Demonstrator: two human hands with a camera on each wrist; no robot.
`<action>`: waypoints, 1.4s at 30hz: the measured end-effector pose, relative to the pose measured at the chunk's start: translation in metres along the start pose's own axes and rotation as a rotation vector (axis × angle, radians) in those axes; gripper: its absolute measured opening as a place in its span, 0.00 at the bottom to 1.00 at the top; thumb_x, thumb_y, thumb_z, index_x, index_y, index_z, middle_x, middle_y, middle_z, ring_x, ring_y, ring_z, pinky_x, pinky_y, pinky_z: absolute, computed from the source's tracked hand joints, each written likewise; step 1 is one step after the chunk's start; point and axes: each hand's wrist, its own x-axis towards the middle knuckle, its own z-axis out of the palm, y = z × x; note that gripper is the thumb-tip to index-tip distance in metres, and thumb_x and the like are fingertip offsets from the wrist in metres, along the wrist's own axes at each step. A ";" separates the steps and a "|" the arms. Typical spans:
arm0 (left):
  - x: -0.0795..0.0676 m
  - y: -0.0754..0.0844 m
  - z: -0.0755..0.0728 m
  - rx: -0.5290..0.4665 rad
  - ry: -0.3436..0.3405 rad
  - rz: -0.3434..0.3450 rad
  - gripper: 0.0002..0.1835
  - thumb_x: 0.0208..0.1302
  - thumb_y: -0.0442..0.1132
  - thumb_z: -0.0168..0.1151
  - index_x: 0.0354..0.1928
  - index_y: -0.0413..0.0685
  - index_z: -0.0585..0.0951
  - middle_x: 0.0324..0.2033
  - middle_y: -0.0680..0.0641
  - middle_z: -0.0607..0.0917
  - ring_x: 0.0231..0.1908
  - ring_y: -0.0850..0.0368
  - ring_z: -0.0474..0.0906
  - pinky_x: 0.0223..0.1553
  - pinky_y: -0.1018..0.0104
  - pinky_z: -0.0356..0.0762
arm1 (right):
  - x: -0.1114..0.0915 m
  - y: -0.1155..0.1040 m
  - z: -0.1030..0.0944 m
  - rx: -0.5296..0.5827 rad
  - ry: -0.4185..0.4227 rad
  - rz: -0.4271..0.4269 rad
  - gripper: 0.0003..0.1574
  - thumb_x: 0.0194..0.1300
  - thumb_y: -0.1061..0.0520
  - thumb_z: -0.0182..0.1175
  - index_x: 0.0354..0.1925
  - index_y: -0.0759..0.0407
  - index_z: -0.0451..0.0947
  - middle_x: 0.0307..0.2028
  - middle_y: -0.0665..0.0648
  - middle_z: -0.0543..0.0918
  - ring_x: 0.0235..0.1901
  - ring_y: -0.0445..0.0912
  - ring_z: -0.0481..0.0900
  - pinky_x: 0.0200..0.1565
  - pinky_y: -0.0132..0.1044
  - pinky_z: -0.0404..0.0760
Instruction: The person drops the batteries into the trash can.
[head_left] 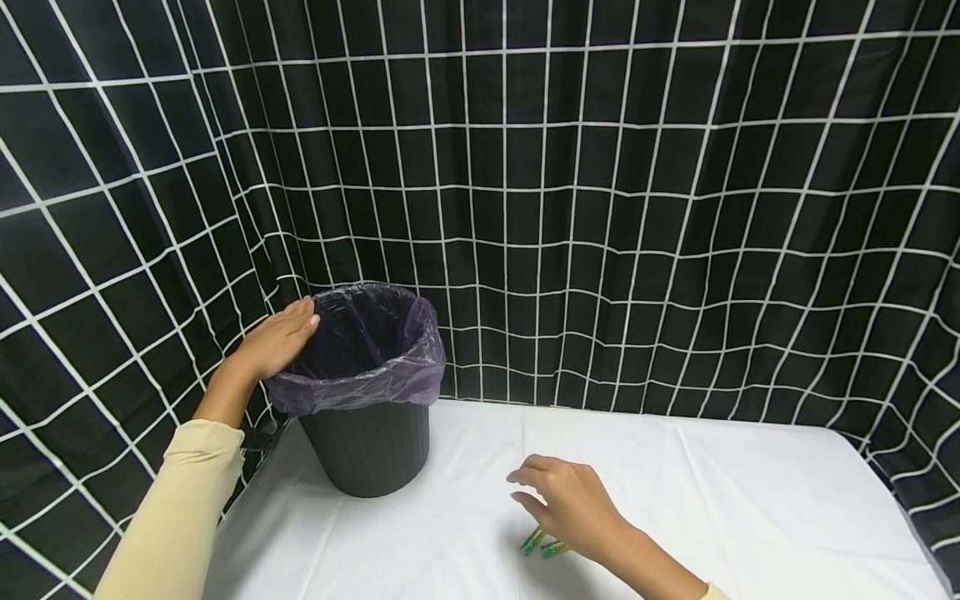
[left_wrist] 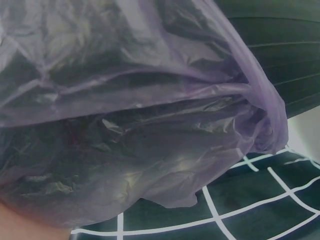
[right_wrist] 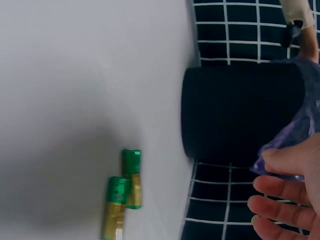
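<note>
A dark ribbed waste bin [head_left: 367, 454] stands at the left of the white table, with a translucent purple bin liner [head_left: 393, 383] folded over its rim. My left hand [head_left: 281, 337] rests on the left side of that rim, fingers extended. In the left wrist view the liner [left_wrist: 150, 150] fills most of the picture and hides nearly all of the hand. Over the table, my right hand [head_left: 572, 504] hovers with loosely bent fingers and nothing in them. Below it lie two green-and-gold batteries, one battery [right_wrist: 115, 207] beside the other battery [right_wrist: 132, 177], partly hidden by the hand in the head view.
A white cloth [head_left: 720, 500] covers the table. Black curtains [head_left: 600, 208] with a white grid hang behind it and along both sides, and the bin stands close to the left curtain [head_left: 97, 250].
</note>
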 end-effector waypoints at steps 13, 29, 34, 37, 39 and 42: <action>0.001 0.000 0.000 -0.007 -0.001 -0.001 0.36 0.84 0.52 0.26 0.76 0.25 0.49 0.77 0.28 0.48 0.77 0.32 0.40 0.76 0.40 0.40 | -0.032 0.008 0.010 0.018 -0.041 0.094 0.12 0.51 0.61 0.78 0.35 0.51 0.88 0.34 0.43 0.87 0.29 0.37 0.84 0.28 0.29 0.81; 0.000 -0.002 0.004 -0.006 -0.012 -0.010 0.36 0.84 0.52 0.26 0.76 0.26 0.49 0.77 0.28 0.48 0.77 0.32 0.40 0.76 0.40 0.40 | -0.064 0.020 0.020 -0.003 -0.149 0.201 0.11 0.51 0.58 0.78 0.35 0.52 0.88 0.36 0.43 0.86 0.32 0.39 0.86 0.32 0.34 0.84; 0.000 0.000 0.001 -0.002 -0.012 -0.007 0.36 0.84 0.52 0.26 0.76 0.26 0.49 0.77 0.28 0.48 0.77 0.32 0.41 0.76 0.40 0.41 | -0.067 0.022 0.023 0.006 -0.177 0.227 0.10 0.51 0.56 0.78 0.34 0.51 0.88 0.35 0.41 0.86 0.34 0.39 0.86 0.34 0.36 0.85; -0.001 0.002 -0.001 -0.007 -0.016 -0.009 0.36 0.84 0.52 0.26 0.76 0.26 0.48 0.77 0.28 0.47 0.77 0.32 0.40 0.76 0.40 0.40 | -0.068 0.023 0.023 0.011 -0.190 0.237 0.10 0.51 0.56 0.78 0.34 0.51 0.89 0.34 0.41 0.86 0.34 0.39 0.86 0.35 0.36 0.85; -0.001 0.002 -0.002 -0.013 -0.019 -0.015 0.36 0.84 0.52 0.26 0.77 0.27 0.47 0.77 0.29 0.46 0.77 0.32 0.39 0.76 0.40 0.39 | -0.068 0.024 0.024 0.019 -0.207 0.248 0.09 0.52 0.56 0.77 0.34 0.51 0.89 0.34 0.42 0.86 0.34 0.39 0.86 0.36 0.37 0.86; -0.001 0.001 -0.002 -0.018 -0.024 -0.023 0.36 0.84 0.53 0.25 0.77 0.28 0.46 0.78 0.30 0.45 0.78 0.33 0.38 0.76 0.41 0.38 | -0.070 0.025 0.024 0.033 -0.234 0.264 0.09 0.52 0.57 0.77 0.34 0.52 0.89 0.35 0.43 0.87 0.35 0.40 0.86 0.37 0.38 0.86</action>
